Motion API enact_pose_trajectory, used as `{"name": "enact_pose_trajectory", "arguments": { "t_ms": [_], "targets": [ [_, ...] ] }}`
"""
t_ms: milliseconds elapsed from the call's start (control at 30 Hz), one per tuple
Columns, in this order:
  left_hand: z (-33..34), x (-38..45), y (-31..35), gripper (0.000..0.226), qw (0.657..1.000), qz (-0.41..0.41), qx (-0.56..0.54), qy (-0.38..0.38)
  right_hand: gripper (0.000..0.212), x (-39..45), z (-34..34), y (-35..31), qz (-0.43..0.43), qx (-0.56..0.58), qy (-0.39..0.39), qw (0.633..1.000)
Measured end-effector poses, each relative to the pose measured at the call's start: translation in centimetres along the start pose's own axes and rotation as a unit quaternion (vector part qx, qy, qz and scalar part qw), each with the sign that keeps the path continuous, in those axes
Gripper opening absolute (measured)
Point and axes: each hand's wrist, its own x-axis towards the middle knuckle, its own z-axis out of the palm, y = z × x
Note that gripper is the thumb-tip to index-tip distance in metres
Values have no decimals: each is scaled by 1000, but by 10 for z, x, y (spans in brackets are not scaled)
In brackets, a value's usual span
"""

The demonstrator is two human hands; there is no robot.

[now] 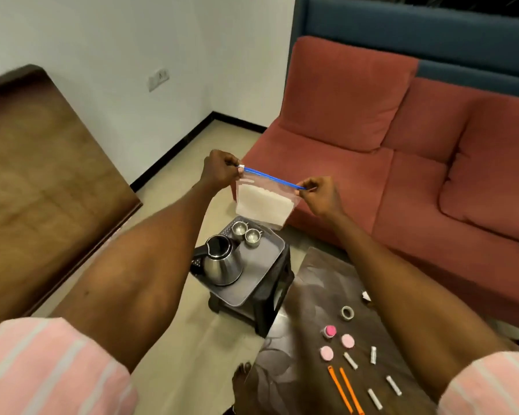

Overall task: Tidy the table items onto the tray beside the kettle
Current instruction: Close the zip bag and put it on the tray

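A clear zip bag (264,205) with a blue zip strip and white contents hangs in the air above the tray. My left hand (219,172) pinches the strip's left end at the white slider. My right hand (321,194) pinches its right end. Below, a grey tray (261,262) rests on a black stool (270,307). It carries a steel kettle (222,260) and two small steel cups (246,232). On the dark low table (312,295) lie a tape roll (347,313), three pink round items (336,341), two orange strips (346,390) and several white sachets (372,372).
A red sofa (402,145) runs along the right, close behind the table and stool. A brown wooden surface (42,175) fills the left. Tiled floor (174,339) lies between them. My bare foot (241,375) shows by the table's left edge.
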Motion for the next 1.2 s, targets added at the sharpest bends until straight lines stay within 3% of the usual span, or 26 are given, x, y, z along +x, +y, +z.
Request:
{"name": "enact_pose_trajectory", "arguments": {
  "t_ms": [233,600,1200],
  "targets": [
    [2,42,-102,18,997,-70,15,10,8,9,98,30,37,-65,-62,995],
    [24,81,-205,17,988,-157,-7,9,14,24,182,72,85,-125,-87,985],
    [39,110,-255,23,985,-166,50,-6,6,29,234,102,114,-156,-128,973]
  ]
}}
